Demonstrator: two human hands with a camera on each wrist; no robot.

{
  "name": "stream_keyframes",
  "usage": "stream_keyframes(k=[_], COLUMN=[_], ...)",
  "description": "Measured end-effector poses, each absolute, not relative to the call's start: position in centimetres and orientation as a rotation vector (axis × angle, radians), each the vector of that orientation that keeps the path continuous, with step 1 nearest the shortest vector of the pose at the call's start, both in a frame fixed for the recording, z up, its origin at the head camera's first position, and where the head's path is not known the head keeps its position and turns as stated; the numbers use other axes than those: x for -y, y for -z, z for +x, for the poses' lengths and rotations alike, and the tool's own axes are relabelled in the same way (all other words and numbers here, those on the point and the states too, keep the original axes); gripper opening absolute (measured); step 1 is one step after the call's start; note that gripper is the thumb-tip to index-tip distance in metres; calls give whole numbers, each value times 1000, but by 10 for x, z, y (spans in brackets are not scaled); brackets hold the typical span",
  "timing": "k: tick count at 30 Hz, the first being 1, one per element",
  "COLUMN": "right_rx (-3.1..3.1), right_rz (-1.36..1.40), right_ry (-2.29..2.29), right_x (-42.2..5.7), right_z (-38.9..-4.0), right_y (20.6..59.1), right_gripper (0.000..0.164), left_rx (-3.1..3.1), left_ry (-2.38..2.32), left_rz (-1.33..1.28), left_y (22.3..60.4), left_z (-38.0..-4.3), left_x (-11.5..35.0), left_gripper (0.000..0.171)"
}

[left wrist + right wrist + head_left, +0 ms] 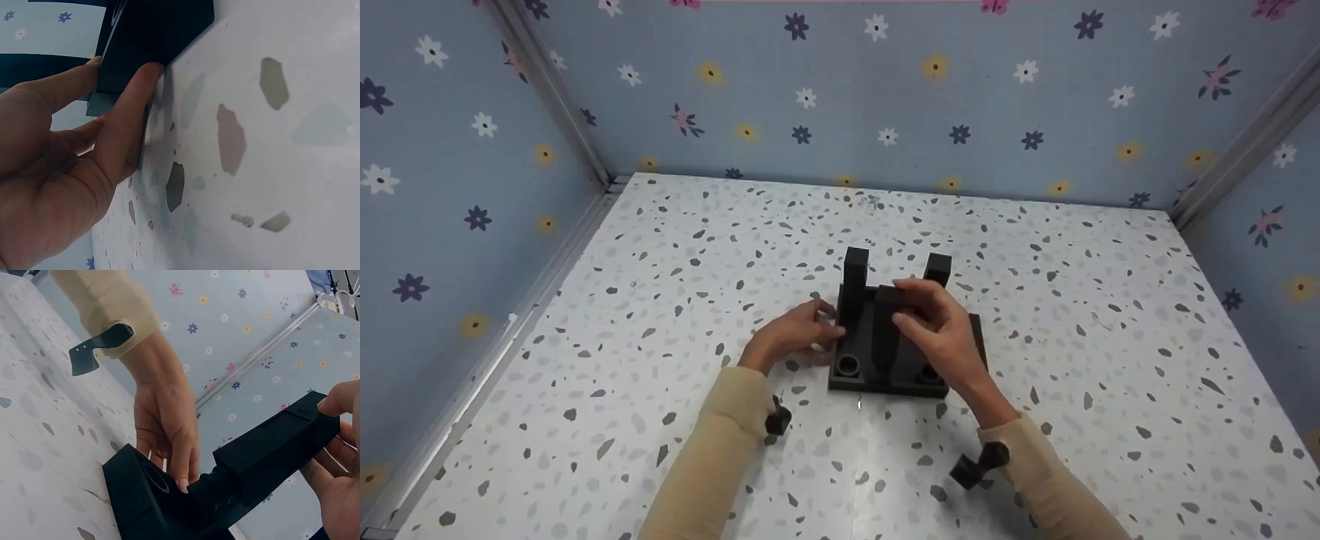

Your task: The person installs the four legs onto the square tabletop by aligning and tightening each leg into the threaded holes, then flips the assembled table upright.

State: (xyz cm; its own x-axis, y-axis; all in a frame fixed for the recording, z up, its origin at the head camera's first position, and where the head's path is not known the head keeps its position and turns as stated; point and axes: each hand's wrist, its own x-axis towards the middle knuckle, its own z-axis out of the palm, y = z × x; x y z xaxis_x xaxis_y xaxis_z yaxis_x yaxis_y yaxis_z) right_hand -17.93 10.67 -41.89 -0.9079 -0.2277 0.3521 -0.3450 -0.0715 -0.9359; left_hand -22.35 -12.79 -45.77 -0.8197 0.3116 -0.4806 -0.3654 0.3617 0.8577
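Observation:
A black square tabletop (900,389) with a raised rim lies underside up on the table. Two black legs, a left one (855,281) and a right one (938,264), stand upright at its far corners. Round sockets show at the near corners, the left socket (848,365) in plain sight. My right hand (945,330) pinches the upper end of another square leg (270,444), whose threaded end (211,489) points down close over the tabletop. My left hand (799,334) grips the tabletop's left side, thumb (143,79) low against its edge.
Another black piece (978,341) shows at the tabletop's right side, partly behind my right hand. The speckled white table (697,247) is bordered by flowered blue panels (840,97) at the back and both sides. Black camera mounts jut from both sleeves.

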Motion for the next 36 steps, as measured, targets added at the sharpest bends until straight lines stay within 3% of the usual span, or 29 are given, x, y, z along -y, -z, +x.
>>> stream_keyframes(k=[21, 36], right_rx=[1973, 1983], right_rz=[867, 913], right_ry=[-2165, -2065], right_x=[-69, -63], right_z=[-177, -178], right_y=[437, 448], right_gripper=[40, 38], left_rx=[-2179, -2178], left_ry=[-1412, -1409], left_rz=[54, -13], left_y=[462, 459], left_z=[-225, -224], left_x=[131, 130], left_gripper=[45, 50])
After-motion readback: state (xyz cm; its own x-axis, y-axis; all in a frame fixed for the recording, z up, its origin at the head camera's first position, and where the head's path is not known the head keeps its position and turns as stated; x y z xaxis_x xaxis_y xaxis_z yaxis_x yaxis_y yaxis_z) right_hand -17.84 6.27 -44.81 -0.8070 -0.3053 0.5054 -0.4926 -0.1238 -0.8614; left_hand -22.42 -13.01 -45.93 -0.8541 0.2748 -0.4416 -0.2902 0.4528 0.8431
